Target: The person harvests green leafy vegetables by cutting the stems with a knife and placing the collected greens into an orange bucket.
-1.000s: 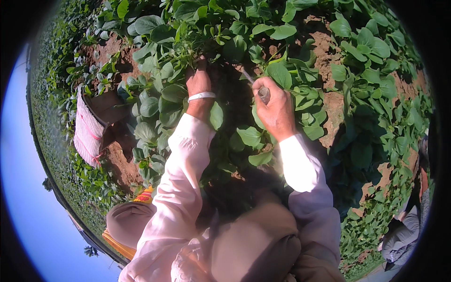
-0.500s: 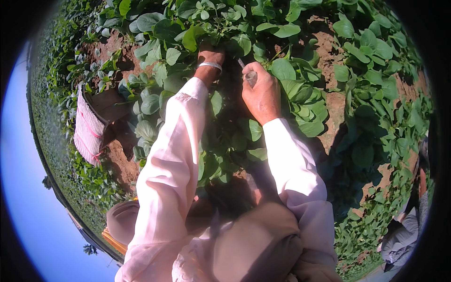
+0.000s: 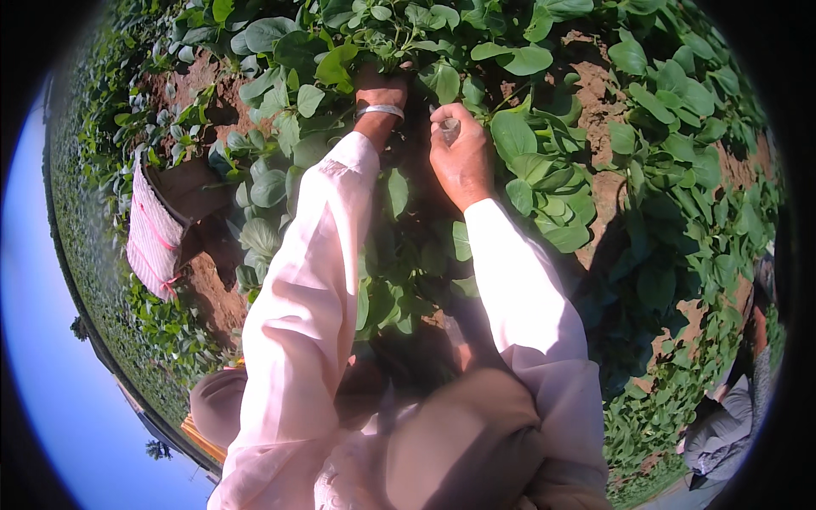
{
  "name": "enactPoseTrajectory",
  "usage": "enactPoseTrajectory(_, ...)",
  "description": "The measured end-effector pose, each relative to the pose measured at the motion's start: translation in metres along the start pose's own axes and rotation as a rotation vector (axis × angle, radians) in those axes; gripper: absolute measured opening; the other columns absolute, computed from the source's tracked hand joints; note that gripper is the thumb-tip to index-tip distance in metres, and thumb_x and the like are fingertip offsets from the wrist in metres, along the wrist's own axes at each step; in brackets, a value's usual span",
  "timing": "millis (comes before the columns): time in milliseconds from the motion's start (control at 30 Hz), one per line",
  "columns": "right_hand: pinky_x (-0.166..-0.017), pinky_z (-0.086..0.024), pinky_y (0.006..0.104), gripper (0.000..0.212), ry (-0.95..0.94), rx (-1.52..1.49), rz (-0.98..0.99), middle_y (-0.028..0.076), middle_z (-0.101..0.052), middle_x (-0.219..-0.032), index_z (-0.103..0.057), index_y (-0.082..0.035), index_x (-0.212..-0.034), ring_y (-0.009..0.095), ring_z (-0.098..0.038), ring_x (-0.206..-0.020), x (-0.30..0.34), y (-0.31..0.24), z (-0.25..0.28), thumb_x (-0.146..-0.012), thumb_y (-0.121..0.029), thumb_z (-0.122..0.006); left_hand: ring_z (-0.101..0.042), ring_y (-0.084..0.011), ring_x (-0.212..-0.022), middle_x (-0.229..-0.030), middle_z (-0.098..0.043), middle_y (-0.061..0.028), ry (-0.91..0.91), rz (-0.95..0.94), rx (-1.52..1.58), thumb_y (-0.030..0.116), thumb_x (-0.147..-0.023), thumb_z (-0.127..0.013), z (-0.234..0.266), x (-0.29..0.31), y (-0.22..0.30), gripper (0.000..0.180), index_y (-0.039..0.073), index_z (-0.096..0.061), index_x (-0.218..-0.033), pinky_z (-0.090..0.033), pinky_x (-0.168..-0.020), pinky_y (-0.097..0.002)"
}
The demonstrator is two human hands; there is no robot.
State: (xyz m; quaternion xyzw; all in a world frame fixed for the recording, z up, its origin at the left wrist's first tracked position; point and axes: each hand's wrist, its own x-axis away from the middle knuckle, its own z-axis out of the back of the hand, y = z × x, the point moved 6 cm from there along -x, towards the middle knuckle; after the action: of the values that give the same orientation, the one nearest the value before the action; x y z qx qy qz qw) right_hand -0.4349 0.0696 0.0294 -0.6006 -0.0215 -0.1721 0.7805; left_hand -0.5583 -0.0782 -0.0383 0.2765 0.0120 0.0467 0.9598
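My left hand (image 3: 380, 89), with a pale band at the wrist, is closed around the stems of a leafy green plant (image 3: 399, 38) near the top of the view. Leaves and shade hide most of its fingers. Just to the right, my right hand (image 3: 461, 161) is wrapped round a small bladed hand tool (image 3: 450, 129). Its rounded handle end shows by the thumb, while the thin blade is mostly hidden. The two hands are a short gap apart, low among the leaves.
Broad-leaved green plants (image 3: 552, 187) grow all around, with reddish-brown soil (image 3: 608, 208) between them. A whitish woven sack (image 3: 155, 229) with pink lines stands open at the left. At the lower right, a person in grey clothing (image 3: 722, 425) is partly in view.
My right hand has shifted slightly left, nearer my left hand, and the tool's blade shows less. My left hand's fingertips show a little more beside the stems.
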Motion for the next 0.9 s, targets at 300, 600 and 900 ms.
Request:
enactPoseTrajectory(300, -0.054, -0.036, 0.0197, 0.006, -0.051, -0.08, -0.063, -0.004, -0.049, -0.066, -0.057, -0.003, -0.09, 0.003, -0.044, -0.059, 0.036, 0.001, 0.046, -0.085, 0.001, -0.057, -0.056, -0.0174, -0.076, -0.092, -0.06, -0.0038, -0.438, 0.396, 1.587, 0.019, -0.089, -0.061, 0.064, 0.044, 0.007, 0.021, 0.004, -0.058, -0.103, -0.047, -0.064, -0.0296)
enactPoseTrajectory(600, -0.059, -0.046, 0.0276, 0.007, -0.074, -0.09, 0.02, 0.008, -0.061, -0.07, -0.057, -0.003, -0.089, 0.014, -0.06, -0.062, 0.036, -0.012, 0.028, -0.083, -0.001, -0.058, -0.043, -0.0172, -0.062, -0.079, -0.048, -0.0006, -0.608, 0.288, 1.775, 0.029, -0.09, -0.061, 0.095, 0.081, 0.058, 0.02, 0.012, -0.051, -0.094, -0.036, -0.059, -0.035)
enactPoseTrajectory(900, -0.051, -0.035, 0.0207, 0.003, 0.032, -0.507, -0.279, -0.006, -0.049, -0.065, -0.056, -0.003, -0.087, 0.003, -0.043, -0.057, 0.026, 0.006, 0.033, -0.085, -0.002, -0.058, -0.054, -0.0246, -0.06, -0.087, -0.058, -0.014, 0.353, 0.589, 1.6, 0.024, -0.091, -0.059, 0.08, 0.064, -0.032, 0.025, 0.002, -0.052, -0.1, -0.051, -0.059, -0.0439)
